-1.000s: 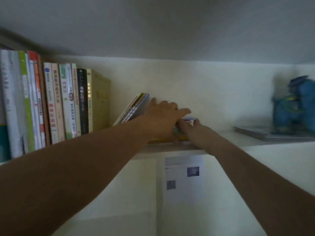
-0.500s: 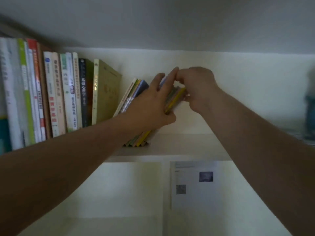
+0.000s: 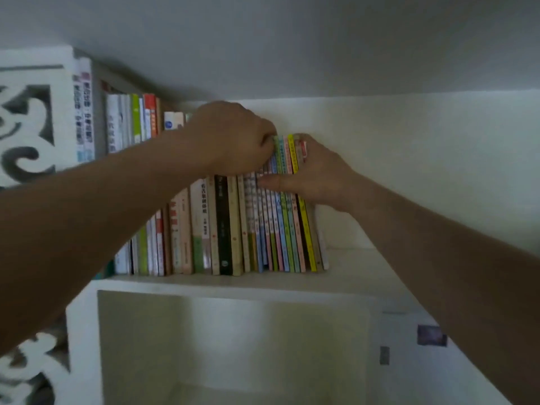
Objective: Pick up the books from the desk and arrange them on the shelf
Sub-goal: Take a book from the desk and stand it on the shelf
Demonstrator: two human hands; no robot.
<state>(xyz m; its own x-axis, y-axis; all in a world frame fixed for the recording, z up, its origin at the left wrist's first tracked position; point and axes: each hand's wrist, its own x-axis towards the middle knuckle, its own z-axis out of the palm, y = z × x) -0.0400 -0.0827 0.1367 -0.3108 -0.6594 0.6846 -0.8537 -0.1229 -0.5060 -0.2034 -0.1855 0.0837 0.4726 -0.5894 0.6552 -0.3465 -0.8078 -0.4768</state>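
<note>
Your shelf is a white board running beneath both of your hands, with an open white compartment below it. Behind your left forearm and under your left hand stands a row of thicker books, upright, spines facing you. Directly to the right of that row, between your two hands, stands the set of thin books with pastel spines, blue, green, pink and yellow; they rest on the shelf and lean slightly to the left against the thicker row.

Your left hand sits at the upper left corner of the thin set, fingers curled and pinching the tops of the leftmost spines. Your right hand is on the right flank of the set: the thumb lies across the spines at mid height, and the fingers are wrapped round the outer cover at the top right. To the far left of your left arm stands a white carved panel.
</note>
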